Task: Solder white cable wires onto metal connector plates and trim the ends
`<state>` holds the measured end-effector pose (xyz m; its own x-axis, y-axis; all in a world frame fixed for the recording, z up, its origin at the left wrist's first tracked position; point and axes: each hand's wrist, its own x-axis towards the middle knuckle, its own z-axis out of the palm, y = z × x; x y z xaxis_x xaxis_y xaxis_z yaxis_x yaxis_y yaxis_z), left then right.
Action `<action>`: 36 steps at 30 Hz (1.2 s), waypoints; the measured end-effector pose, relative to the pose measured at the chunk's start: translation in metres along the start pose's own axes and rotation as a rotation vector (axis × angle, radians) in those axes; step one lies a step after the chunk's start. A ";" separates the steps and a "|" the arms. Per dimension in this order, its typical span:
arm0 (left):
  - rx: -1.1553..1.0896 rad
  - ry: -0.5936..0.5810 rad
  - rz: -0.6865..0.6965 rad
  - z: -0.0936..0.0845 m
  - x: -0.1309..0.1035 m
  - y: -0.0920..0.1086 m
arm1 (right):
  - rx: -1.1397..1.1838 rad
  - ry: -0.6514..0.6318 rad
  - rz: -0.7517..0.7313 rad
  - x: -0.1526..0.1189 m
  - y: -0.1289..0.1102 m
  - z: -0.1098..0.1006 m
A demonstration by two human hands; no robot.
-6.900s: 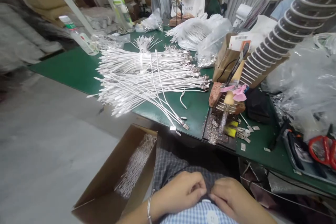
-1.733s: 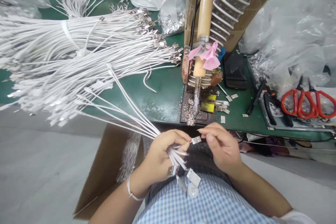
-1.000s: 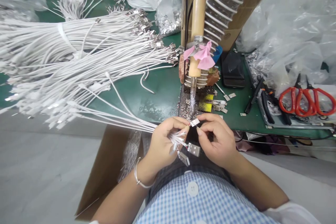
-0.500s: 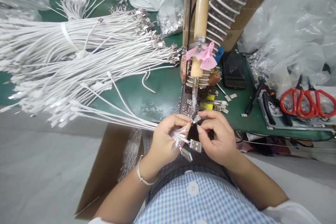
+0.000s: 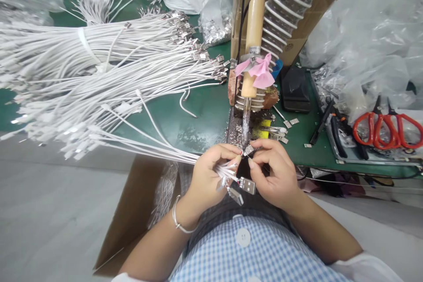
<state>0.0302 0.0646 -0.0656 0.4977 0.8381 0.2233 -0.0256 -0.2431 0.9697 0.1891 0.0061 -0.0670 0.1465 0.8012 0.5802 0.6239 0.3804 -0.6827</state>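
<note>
My left hand (image 5: 207, 178) is closed around several white cables (image 5: 175, 154) that trail off to the left. Two metal USB plugs (image 5: 247, 185) hang from their ends below my fingers. Between thumb and fingers, my right hand (image 5: 276, 174) pinches a small USB connector (image 5: 248, 150). That connector sits right under the tip of a wooden-handled soldering iron (image 5: 255, 24), which points down in a holder tied with pink cloth (image 5: 262, 72). Whether tip and connector touch, I cannot tell. A thin strand shows near my right fingertips; its kind is unclear.
Piles of white USB cables (image 5: 132, 70) cover the green table (image 5: 208, 101) on the left. A ribbed hose (image 5: 291, 4) rises behind the iron beside a cardboard box (image 5: 312, 17). Red-handled scissors (image 5: 376, 130) and a black box (image 5: 295, 90) stand right. An open carton (image 5: 128, 211) is below.
Both hands keep nearly the same pose at the iron's tip. The whole view has shifted very slightly.
</note>
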 end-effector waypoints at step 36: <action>0.011 -0.009 -0.034 -0.001 0.003 0.008 | -0.004 -0.037 0.021 0.002 0.002 0.000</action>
<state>0.0304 0.0661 -0.0567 0.5062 0.8414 0.1890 0.0009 -0.2197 0.9756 0.1904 0.0087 -0.0673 0.1308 0.8255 0.5491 0.6240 0.3619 -0.6926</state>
